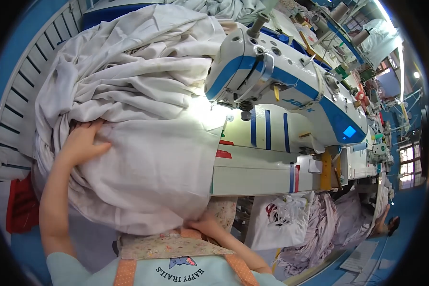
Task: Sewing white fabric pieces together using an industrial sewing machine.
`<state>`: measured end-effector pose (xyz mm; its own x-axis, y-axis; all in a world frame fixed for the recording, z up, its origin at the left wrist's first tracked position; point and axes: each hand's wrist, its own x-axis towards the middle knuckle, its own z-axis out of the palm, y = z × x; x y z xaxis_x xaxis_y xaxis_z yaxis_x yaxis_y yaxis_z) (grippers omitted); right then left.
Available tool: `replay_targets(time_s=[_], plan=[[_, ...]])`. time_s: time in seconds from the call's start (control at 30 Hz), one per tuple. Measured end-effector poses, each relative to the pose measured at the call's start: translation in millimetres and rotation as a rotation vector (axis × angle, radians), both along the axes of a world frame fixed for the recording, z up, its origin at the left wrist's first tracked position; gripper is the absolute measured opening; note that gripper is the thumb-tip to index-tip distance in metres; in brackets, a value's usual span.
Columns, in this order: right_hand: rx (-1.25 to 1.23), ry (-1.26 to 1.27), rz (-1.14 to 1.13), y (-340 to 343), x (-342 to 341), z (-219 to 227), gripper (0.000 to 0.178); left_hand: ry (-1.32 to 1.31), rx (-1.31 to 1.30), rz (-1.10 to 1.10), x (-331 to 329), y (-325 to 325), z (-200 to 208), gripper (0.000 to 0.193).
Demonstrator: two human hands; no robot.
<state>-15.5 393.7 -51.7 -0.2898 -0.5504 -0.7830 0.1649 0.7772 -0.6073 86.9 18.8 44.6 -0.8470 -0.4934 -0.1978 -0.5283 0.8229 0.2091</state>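
A large heap of white fabric (148, 162) covers the left of the sewing table and hangs down to my lap. One smooth panel of it lies flat below the needle area. On the heap's left part rests my left hand (86, 143), thumb spread away and fingertips partly hidden by a fold. My right hand (202, 226) is low at the cloth's near edge, over my lap, closed on that edge; some of its fingers are hidden. A white and blue sewing machine (276, 81) stands to the right of the fabric, its lamp lighting the cloth at the needle.
Blue and red tape strips mark the machine table (262, 167). Below it hang a white plastic bag (279, 221) and bunched pale lilac cloth (319, 229). A slatted white rail (21, 95) is at the left, near a red cloth (23, 205). Another person's arm (382, 221) shows far right.
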Motion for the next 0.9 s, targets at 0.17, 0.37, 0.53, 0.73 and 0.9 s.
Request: replay_targets(time_s=[0.17, 0.37, 0.53, 0.73, 0.9], plan=[[-0.43, 0.257, -0.302, 2.8, -20.8, -23.9, 0.024, 0.147, -0.026, -0.119, 0.3, 39.0, 8.2, 0.064], [-0.394, -0.058, -0.479, -13.1, -11.6, 2.9, 0.017, 0.22, 0.034, -0.237, -58.3, 58.0, -2.8, 0.065], [-0.429, -0.126, -0.574, 6.9, 5.0, 16.1, 0.016, 0.135, 0.043, -0.189, -92.1, 12.4, -3.2, 0.063], [-0.614, -0.176, -0.518, 33.0, 6.8, 5.0, 0.042, 0.088, -0.077, -0.129, -69.3, 10.8, -28.2, 0.069], [-0.744, -0.047, -0.675, 28.2, 19.8, 10.2, 0.05, 0.165, -0.013, -0.187, -68.3, -4.8, -35.3, 0.061]])
